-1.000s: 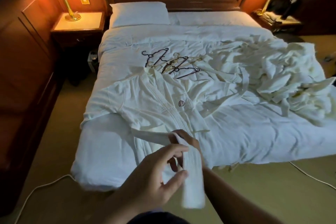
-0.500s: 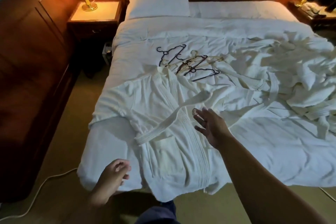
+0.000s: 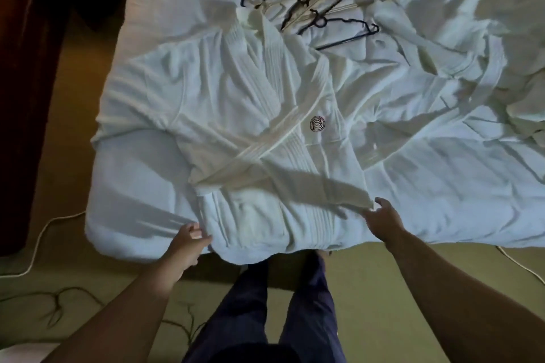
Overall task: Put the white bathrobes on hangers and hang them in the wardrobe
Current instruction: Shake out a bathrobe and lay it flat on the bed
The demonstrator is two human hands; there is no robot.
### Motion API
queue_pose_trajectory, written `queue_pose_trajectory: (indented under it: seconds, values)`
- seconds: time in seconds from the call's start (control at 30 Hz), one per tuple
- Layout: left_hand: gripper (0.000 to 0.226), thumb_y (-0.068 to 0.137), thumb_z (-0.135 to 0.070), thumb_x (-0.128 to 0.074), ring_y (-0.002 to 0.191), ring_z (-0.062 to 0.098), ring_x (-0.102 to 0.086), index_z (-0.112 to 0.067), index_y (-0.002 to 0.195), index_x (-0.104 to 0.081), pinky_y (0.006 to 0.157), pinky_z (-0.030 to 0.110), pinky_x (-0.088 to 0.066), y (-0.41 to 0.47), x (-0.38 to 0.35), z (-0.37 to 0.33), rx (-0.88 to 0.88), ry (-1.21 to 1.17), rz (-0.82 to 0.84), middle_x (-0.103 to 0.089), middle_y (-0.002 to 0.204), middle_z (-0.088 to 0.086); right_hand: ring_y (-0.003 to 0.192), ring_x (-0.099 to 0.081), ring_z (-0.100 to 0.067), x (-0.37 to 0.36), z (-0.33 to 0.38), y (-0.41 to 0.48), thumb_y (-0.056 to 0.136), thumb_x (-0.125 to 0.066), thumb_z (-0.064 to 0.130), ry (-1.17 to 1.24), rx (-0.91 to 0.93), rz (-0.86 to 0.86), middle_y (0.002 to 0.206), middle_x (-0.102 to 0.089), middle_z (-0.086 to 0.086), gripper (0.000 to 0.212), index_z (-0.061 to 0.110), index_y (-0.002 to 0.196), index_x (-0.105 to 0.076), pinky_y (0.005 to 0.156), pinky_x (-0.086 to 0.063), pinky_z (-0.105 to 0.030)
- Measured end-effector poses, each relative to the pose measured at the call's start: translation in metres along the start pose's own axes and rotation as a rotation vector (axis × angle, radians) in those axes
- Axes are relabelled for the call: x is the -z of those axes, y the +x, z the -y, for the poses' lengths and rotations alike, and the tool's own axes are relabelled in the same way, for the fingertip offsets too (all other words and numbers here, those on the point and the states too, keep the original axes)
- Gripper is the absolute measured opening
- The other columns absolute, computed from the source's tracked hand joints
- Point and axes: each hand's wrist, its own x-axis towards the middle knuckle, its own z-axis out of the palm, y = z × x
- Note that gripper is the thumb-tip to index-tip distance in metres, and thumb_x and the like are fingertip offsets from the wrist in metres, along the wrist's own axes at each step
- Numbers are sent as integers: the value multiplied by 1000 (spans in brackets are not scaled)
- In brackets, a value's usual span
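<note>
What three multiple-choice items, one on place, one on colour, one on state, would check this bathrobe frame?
1. Where do the hangers lie?
A. On the bed beyond the collar of the spread bathrobe
B. On the floor
C. In the person's hands

2. What colour is the round emblem on the bathrobe?
A. Bright green
B. Dark, on white cloth
C. Yellow

3. What state is the spread bathrobe in?
A. Hung on a hanger
B. Rolled into a ball
C. Flat on the bed, front closed, belt across it

Answers:
1 A: the tangled hangers rest on the bedding just past the collar.
2 B: the emblem is a dark ring on the white chest.
3 C: it lies flat, with the left hand and the right hand at its lower edges.
</note>
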Motion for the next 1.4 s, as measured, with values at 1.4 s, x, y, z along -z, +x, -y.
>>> queue_pose_trajectory:
  seconds: [1.4]
  values:
    - [50,73,3,-59,99,29,-63,-21,117,-49,81,25,-46,-146,-16,-184,-1163,263,-562,-62,106,4,87,-64,-15,220,185,-80,98,-53,27,1331,525,275,88,-64,3,36,25,133,-60,96,-43,-38]
